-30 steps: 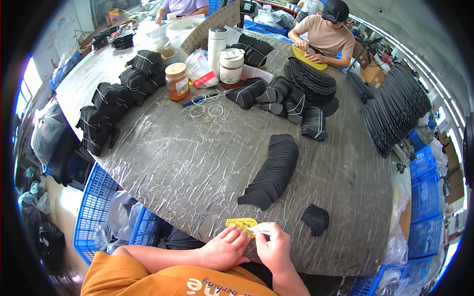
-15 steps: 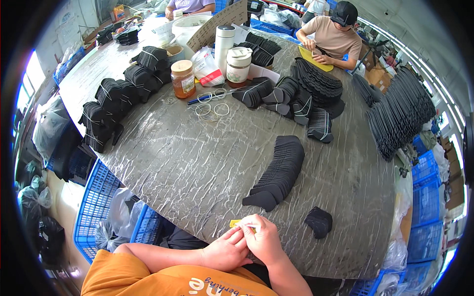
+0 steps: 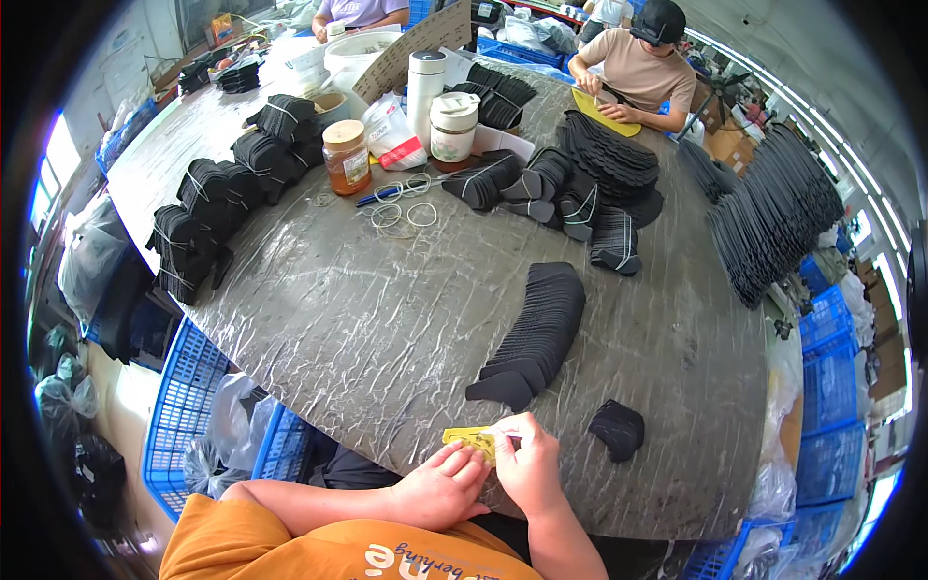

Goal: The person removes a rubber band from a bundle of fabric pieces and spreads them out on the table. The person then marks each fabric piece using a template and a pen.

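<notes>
Close to the table's near edge, a small yellow template [image 3: 467, 434] with cut-out marks lies under my hands. My left hand [image 3: 443, 486] holds it by the lower side, its fingers close together and bent over it. My right hand [image 3: 527, 462] is closed in a pinch around a thin pale marking stick [image 3: 489, 434], its tip over the template's right part. Whatever lies beneath the template is hidden. Just beyond my hands a fanned row of black curved pieces [image 3: 535, 333] stretches away. To the right of my right hand sits a small stack of black pieces [image 3: 619, 430].
Tied black bundles [image 3: 203, 193] line the left; more [image 3: 580, 205] lie at centre right. A honey-coloured jar [image 3: 346, 159], white bottle [image 3: 423, 97], lidded cup [image 3: 452, 130] and rubber bands [image 3: 391, 217] stand mid-table. Across sits a person [image 3: 643, 68]. Blue crates [image 3: 193, 406] flank the table.
My right hand has shifted slightly right, away from my left fingers, with the pale stick. More of the yellow template shows now. The whole view has shifted a little.
</notes>
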`<move>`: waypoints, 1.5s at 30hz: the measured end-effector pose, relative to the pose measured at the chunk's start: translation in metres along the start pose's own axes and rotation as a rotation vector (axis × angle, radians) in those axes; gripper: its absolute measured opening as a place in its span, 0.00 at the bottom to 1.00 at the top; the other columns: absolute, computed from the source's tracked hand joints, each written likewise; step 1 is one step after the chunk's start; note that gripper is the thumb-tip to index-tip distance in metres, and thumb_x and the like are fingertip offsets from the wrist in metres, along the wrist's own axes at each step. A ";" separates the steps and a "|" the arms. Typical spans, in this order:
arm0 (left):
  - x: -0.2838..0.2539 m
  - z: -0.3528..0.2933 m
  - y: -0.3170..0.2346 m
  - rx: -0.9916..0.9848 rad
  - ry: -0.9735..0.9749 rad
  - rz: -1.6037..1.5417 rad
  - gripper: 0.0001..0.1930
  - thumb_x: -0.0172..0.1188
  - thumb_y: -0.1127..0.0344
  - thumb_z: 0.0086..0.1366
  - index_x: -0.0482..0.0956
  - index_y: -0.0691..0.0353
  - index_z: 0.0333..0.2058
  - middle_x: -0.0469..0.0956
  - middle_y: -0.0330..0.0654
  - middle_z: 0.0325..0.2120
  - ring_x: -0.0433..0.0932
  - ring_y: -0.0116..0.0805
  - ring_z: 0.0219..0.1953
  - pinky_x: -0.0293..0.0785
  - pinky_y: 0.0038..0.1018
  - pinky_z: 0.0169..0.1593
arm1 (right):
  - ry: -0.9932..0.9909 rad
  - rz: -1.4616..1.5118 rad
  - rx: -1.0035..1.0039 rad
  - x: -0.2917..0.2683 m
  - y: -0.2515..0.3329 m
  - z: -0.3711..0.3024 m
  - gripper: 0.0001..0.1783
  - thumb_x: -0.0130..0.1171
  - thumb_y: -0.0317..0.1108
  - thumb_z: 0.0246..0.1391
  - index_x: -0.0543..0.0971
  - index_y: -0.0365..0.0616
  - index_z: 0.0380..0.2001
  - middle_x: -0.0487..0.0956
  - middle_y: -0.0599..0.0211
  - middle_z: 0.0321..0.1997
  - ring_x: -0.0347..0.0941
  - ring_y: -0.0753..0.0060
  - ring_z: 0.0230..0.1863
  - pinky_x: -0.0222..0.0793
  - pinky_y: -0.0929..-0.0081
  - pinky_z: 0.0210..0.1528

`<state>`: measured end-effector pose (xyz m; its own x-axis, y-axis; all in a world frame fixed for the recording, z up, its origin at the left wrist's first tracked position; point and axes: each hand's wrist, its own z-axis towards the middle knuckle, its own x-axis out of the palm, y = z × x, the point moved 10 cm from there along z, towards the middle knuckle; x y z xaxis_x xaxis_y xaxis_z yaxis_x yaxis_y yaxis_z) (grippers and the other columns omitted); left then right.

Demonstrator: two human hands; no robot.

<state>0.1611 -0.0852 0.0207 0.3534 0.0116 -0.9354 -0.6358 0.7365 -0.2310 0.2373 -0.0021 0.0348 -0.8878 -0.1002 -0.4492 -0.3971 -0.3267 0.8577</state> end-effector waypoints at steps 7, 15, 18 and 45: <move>0.005 0.000 0.001 -0.021 0.067 0.008 0.33 0.57 0.44 0.64 0.76 0.74 0.51 0.74 0.54 0.49 0.71 0.49 0.57 0.65 0.44 0.65 | 0.010 -0.013 0.020 0.000 0.000 -0.004 0.06 0.60 0.21 0.56 0.73 0.40 0.35 0.81 0.55 0.31 0.80 0.50 0.32 0.75 0.63 0.34; 0.004 0.001 0.002 -0.012 0.023 -0.007 0.31 0.58 0.44 0.63 0.78 0.72 0.48 0.74 0.54 0.47 0.72 0.50 0.55 0.67 0.45 0.63 | 0.045 -0.025 0.032 0.008 -0.003 -0.004 0.07 0.60 0.21 0.55 0.72 0.40 0.34 0.80 0.54 0.31 0.79 0.47 0.33 0.74 0.59 0.35; 0.000 0.001 0.000 0.004 -0.017 0.003 0.30 0.60 0.44 0.61 0.80 0.70 0.44 0.75 0.53 0.46 0.73 0.51 0.53 0.69 0.45 0.61 | 0.038 -0.049 0.021 0.007 0.002 -0.003 0.07 0.60 0.21 0.54 0.72 0.40 0.34 0.80 0.55 0.31 0.79 0.48 0.34 0.74 0.58 0.36; 0.012 -0.005 0.003 -0.052 0.012 -0.093 0.28 0.56 0.44 0.65 0.81 0.68 0.48 0.75 0.54 0.51 0.70 0.55 0.59 0.62 0.50 0.66 | 0.152 0.007 -0.036 0.032 0.011 -0.001 0.05 0.61 0.22 0.55 0.76 0.39 0.35 0.82 0.55 0.33 0.82 0.55 0.34 0.77 0.65 0.37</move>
<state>0.1597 -0.0859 0.0071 0.4042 -0.0637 -0.9124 -0.6353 0.6982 -0.3301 0.2050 -0.0098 0.0295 -0.8441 -0.2431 -0.4780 -0.3795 -0.3588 0.8528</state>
